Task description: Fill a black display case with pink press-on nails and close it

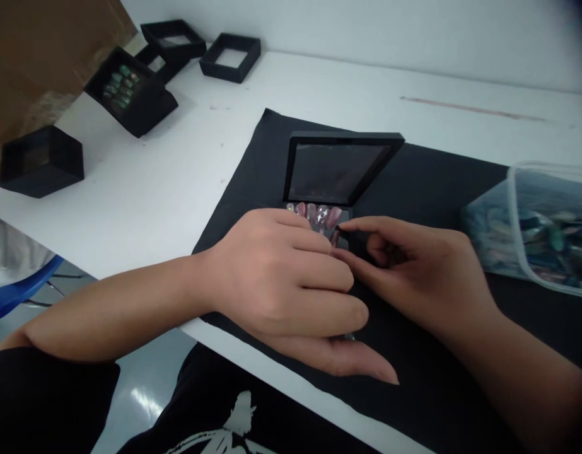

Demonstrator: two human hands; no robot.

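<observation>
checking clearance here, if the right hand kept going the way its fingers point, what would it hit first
The right hand points leftward, fingertips already at the left hand. Going straight on, it would most likely meet the left hand's fingers first, just in front of the press-on nails in the open black box; depth is unclear.

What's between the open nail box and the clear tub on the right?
Head view: only bare black mat between the open nail box and the clear tub.

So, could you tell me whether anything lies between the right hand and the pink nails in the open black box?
Nothing visible does. The right hand reaches the row of pink press-on nails in the open black display box directly, fingertips at the row's edge. The left hand covers the box's near part from the other side.
</observation>
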